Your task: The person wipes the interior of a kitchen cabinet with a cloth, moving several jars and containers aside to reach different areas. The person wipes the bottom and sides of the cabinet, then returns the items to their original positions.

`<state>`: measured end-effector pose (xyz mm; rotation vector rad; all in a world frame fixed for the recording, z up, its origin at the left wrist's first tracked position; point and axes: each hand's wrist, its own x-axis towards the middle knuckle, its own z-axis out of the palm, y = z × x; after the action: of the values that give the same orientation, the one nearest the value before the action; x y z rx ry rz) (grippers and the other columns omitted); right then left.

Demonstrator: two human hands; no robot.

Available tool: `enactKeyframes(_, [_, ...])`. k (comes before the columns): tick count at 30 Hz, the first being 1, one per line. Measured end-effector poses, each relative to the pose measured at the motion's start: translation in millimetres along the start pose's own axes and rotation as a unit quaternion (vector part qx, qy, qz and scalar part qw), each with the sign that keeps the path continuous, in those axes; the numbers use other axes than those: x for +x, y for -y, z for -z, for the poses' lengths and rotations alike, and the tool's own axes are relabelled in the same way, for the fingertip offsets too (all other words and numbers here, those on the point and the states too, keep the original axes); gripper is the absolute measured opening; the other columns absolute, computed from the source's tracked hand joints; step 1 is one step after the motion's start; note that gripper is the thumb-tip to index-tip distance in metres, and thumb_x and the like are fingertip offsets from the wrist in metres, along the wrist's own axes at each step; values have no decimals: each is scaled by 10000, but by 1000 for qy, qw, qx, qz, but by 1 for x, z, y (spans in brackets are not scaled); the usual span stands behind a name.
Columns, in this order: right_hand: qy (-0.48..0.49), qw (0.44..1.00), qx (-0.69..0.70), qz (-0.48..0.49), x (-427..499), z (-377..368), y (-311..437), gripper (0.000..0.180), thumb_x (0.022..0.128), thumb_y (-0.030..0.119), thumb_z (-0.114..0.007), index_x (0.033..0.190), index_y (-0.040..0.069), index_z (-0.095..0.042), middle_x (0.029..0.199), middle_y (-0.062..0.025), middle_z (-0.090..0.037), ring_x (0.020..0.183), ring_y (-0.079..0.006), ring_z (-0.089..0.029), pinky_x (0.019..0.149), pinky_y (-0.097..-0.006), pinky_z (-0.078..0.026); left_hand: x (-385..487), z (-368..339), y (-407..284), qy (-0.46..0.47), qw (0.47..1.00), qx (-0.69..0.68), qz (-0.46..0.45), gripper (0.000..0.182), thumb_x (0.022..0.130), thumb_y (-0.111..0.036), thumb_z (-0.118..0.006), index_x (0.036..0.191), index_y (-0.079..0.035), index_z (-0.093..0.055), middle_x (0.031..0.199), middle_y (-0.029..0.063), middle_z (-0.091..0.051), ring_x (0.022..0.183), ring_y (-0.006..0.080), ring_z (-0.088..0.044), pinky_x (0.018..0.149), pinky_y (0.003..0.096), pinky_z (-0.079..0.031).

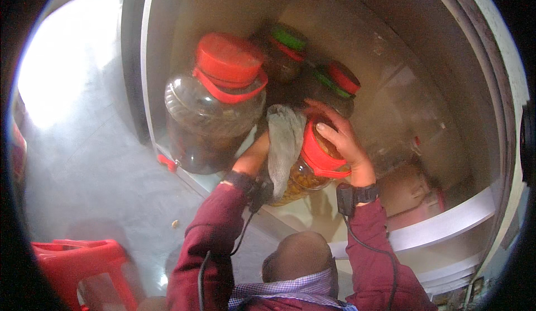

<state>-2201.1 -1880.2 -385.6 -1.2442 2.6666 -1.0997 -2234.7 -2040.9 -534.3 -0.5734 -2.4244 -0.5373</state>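
Note:
A clear jar with a red collar and handle stands tilted in view inside a cabinet, with yellowish-brown pieces in it. My right hand grips its top, the thumb over the brownish lid and the fingers around the far side. A grey cloth lies against the jar's left side. My left hand reaches in behind this cloth, which hides the fingers, so their grip cannot be told. To its left is a larger clear jar with a red lid and dark contents.
Deeper in the cabinet stand a jar with a green lid and one with a red lid. A white cabinet edge runs at lower right. A red plastic stool stands on the grey floor. Brown cardboard lies at right.

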Motion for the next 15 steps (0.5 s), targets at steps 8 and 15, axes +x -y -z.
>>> enactKeyframes(8, [-75,983,-161,-43,0,-1,-21,474,989,303,-646,1369,29,-575,1260,-136,-685,1131,-223,-644,1012,-366,-480,-91,9,-61,-9,999,30,-10,359,835,-335,-620,1093,-88,-653,1083,134,-617,1003,295,-592,832,458,-474])
enactKeyframes(15, [-16,988,-128,-81,-3,8,-25,369,973,384,-656,1101,40,-695,1035,-140,-727,966,-274,-680,908,-385,-508,-134,-6,-56,79,979,-183,-52,492,901,-381,-621,1315,-116,-618,1285,140,-630,1168,331,-593,983,480,-478])
